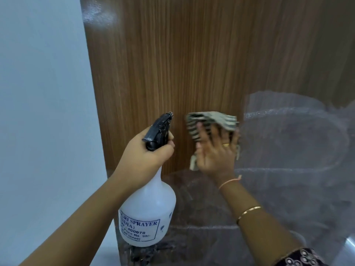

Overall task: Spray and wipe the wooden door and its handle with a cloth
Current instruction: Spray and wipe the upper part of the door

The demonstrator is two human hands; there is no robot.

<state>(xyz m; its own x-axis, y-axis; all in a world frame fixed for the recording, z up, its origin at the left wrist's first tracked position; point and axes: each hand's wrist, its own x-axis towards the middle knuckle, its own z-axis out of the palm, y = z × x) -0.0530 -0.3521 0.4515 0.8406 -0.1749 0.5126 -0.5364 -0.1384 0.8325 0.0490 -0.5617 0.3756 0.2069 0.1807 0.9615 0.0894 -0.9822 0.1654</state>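
Against the wooden door (192, 64), the right hand (215, 152) presses a striped cloth (211, 121) flat, fingers spread; the left hand (148, 152) grips a white spray bottle (148, 212) by its neck, contents unclear.

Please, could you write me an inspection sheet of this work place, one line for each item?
Surface: wooden door, upright, glossy patch near its top left.
Job's things: white spray bottle, nozzle toward the door; striped cloth flat against the door; handle not in view.
Clutter: nothing seen.
Hands: left hand grips the spray bottle's neck; right hand presses the cloth with spread fingers.
Cables: nothing seen.
Surroundings: pale wall left of the door; sheer fabric across lower right view.
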